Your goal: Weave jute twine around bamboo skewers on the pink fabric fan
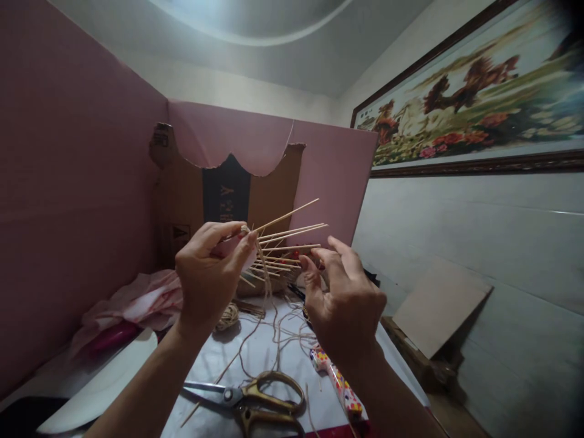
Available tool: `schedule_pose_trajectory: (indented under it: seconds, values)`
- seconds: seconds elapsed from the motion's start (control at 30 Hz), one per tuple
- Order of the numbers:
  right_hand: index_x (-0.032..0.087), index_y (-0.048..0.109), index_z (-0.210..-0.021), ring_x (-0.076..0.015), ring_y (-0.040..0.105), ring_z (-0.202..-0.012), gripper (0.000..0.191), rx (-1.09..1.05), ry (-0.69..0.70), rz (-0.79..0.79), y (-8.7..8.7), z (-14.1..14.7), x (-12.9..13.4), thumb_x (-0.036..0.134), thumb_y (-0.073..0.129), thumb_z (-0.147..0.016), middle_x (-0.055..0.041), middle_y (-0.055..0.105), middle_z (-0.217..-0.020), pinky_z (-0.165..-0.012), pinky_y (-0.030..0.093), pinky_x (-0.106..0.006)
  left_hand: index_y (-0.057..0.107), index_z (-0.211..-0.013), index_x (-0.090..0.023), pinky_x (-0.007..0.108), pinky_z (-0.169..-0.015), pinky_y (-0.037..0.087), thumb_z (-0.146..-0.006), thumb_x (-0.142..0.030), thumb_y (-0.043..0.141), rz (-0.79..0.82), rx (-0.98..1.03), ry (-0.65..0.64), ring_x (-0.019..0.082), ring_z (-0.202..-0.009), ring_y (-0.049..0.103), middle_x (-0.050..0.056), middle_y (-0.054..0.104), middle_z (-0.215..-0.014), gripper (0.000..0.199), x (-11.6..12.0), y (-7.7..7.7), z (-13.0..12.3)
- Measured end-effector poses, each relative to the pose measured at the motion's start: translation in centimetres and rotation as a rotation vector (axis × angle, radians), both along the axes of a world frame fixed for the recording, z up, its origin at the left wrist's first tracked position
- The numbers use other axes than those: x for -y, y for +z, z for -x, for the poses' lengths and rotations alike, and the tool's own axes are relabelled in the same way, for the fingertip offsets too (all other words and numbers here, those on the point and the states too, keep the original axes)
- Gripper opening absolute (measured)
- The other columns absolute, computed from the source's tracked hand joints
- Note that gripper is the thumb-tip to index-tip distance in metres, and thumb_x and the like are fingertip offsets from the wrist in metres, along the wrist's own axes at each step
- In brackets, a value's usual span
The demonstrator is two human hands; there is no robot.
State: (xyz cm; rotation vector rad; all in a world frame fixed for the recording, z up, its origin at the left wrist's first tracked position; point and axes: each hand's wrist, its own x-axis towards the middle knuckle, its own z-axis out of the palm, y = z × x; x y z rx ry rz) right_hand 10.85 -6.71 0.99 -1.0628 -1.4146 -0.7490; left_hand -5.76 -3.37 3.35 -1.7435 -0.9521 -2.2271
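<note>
Pinched between the thumb and fingers of my left hand [214, 261] is the base of a bundle of thin wooden sticks [292, 233] that fan out to the right. Twine [268, 283] is wound at this base, and its strands hang down to the table. A whitish piece shows behind my left thumb; its shape is mostly hidden. At the outer ends of the sticks, my right hand [344, 292] has its thumb and index finger closed around the tip of one stick, while its other fingers are bent and raised.
Scissors with gold handles [274, 395] lie in front on the white table [205, 365]. A twine ball [227, 317], loose strands and a flower-patterned glue gun [335, 380] are nearby. Pink cloth [141, 298] lies left; a cut cardboard box [182, 194] stands behind.
</note>
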Motion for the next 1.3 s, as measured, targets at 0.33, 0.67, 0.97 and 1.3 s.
schedule_pose_trajectory:
  seconds: [0.33,0.67,0.97,1.3]
  values:
    - [0.015,0.064,-0.096,-0.0212,0.065,-0.08,0.016,0.029,0.33,0.243,-1.0,1.9,-0.7,0.025,0.053,-0.091,-0.008,0.068,-0.084,-0.069,0.047,-0.031,0.07,-0.086,-0.018,0.025,-0.067,0.048,-0.075,-0.023,0.071,0.067,-0.096,-0.175,0.014,-0.075,0.062,0.002,0.066,-0.084,0.011,0.2,-1.6,-2.7]
    - [0.017,0.057,-0.085,-0.0145,0.059,-0.063,0.013,-0.154,0.53,0.382,-0.8,1.5,-0.8,0.013,0.045,-0.088,-0.0015,0.063,-0.072,-0.059,0.042,-0.024,0.071,-0.085,-0.021,0.02,-0.063,0.048,-0.074,-0.028,0.073,0.271,0.002,-0.286,0.012,-0.072,0.062,0.0,0.068,-0.083,0.013,0.2,-1.7,-2.7]
    - [0.017,0.058,-0.082,-0.0115,0.055,-0.054,0.012,-0.154,0.519,0.367,-1.5,1.7,-2.0,0.018,0.048,-0.089,0.0006,0.06,-0.063,-0.054,0.038,-0.022,0.074,-0.083,-0.022,0.016,-0.056,0.048,-0.066,-0.036,0.079,0.542,0.148,-0.422,0.011,-0.068,0.063,0.0,0.071,-0.077,0.022,-0.5,-1.6,-2.0]
    - [0.018,0.058,-0.076,-0.0113,0.051,-0.053,0.014,-0.183,0.5,0.407,-1.2,1.5,-2.5,0.019,0.048,-0.086,0.0015,0.057,-0.061,-0.054,0.036,-0.022,0.075,-0.088,-0.023,0.017,-0.061,0.051,-0.062,-0.038,0.081,0.702,0.122,-0.512,0.012,-0.072,0.065,0.002,0.072,-0.08,0.031,-1.0,-1.3,-1.5]
